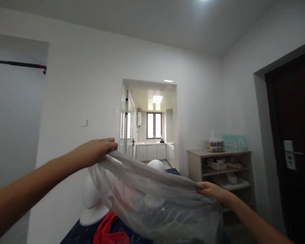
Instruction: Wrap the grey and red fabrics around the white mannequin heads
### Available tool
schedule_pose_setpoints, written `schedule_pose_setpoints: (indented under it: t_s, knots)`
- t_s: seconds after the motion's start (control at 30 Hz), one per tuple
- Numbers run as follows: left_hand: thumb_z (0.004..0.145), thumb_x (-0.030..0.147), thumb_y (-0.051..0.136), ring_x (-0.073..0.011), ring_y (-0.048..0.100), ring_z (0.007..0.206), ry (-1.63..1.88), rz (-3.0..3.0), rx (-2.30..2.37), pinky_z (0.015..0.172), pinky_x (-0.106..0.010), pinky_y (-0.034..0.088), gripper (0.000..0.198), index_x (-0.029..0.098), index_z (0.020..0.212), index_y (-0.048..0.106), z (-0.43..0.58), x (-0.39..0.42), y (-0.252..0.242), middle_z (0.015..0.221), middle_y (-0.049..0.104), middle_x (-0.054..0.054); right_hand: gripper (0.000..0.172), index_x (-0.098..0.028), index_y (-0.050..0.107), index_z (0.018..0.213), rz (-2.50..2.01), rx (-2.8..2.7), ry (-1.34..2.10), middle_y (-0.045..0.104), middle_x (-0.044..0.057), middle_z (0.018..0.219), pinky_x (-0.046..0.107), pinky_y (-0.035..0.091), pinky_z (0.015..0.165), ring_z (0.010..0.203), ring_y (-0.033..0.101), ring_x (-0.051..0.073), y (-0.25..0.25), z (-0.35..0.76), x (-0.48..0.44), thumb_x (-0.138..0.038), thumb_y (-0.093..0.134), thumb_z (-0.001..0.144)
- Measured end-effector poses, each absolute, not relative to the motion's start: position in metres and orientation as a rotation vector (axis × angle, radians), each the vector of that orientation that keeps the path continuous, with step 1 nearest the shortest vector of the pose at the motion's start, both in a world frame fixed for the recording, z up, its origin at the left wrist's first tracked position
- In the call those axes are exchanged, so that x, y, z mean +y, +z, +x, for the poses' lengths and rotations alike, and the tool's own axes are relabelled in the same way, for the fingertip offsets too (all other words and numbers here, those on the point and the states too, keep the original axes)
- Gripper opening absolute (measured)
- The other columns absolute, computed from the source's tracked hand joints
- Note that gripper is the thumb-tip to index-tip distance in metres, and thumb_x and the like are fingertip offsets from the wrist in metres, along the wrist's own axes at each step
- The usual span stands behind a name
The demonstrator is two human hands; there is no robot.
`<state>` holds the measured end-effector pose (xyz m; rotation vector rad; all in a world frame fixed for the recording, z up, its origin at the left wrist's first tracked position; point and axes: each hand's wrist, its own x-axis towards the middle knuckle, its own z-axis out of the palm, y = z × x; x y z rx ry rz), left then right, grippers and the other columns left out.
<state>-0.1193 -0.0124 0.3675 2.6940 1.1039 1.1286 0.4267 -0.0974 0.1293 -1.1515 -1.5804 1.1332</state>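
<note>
A translucent grey plastic bag hangs stretched out in front of me. My left hand is closed on its upper left edge, held higher. Lower down on the other side, my right hand pinches its upper edge. Behind and below lies a red cloth on a dark blue table surface. A white rounded form on a flat base stands at the table's left, partly seen through the plastic. Another white rounded top shows above the bag's edge.
Right of the doorway to a kitchen stands a wooden shelf unit. Bottles and a wrapped package sit on top of it. A dark door is at far right, and a white wall rises behind the table.
</note>
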Motion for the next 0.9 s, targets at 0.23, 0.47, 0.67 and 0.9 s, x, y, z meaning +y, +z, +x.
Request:
schedule_pose_setpoints:
  t_s: [0.23, 0.47, 0.67, 0.9]
  knots:
    - [0.060, 0.013, 0.062, -0.0219, 0.061, 0.079, 1.617, 2.306, 1.154, 0.067, -0.025, 0.044, 0.028, 0.022, 0.084, 0.073, -0.085, -0.024, 0.402, 0.082, 0.070, -0.004, 0.049, -0.018, 0.073, 0.098, -1.117, -1.433, 1.107, 0.075, 0.001, 0.087, 0.030, 0.051, 0.078, 0.080, 0.068, 0.018, 0.100, 0.412, -0.082, -0.061, 0.083, 0.074]
    - [0.062, 0.012, 0.061, -0.0044, 0.027, 0.040, 1.172, 1.739, 0.838, 0.040, -0.017, 0.019, 0.013, 0.020, 0.063, 0.052, -0.049, -0.026, 0.382, 0.053, 0.035, 0.008, 0.045, -0.017, 0.068, 0.092, -1.041, -1.389, 1.110, 0.078, 0.007, 0.089, 0.034, 0.055, 0.078, 0.084, 0.074, 0.022, 0.096, 0.400, -0.070, -0.062, 0.071, 0.084]
    - [0.070, 0.022, 0.065, -0.0063, 0.039, 0.044, 0.942, 2.085, 1.050, 0.042, -0.019, 0.023, 0.011, 0.017, 0.080, 0.066, -0.060, -0.023, 0.372, 0.064, 0.055, 0.002, 0.016, -0.019, 0.063, 0.083, -0.851, -1.156, 1.244, 0.059, -0.007, 0.060, 0.037, 0.062, 0.073, 0.050, 0.057, 0.011, 0.115, 0.419, -0.071, -0.033, 0.071, 0.087]
    - [0.067, 0.021, 0.062, -0.0155, 0.058, 0.059, 0.527, 2.199, 1.069, 0.059, -0.026, 0.044, 0.014, 0.018, 0.078, 0.069, -0.084, -0.012, 0.316, 0.064, 0.065, 0.002, 0.028, -0.018, 0.069, 0.086, -0.593, -1.198, 1.269, 0.060, -0.009, 0.055, 0.024, 0.055, 0.050, 0.032, 0.018, 0.002, 0.211, 0.446, -0.108, -0.040, 0.056, 0.099]
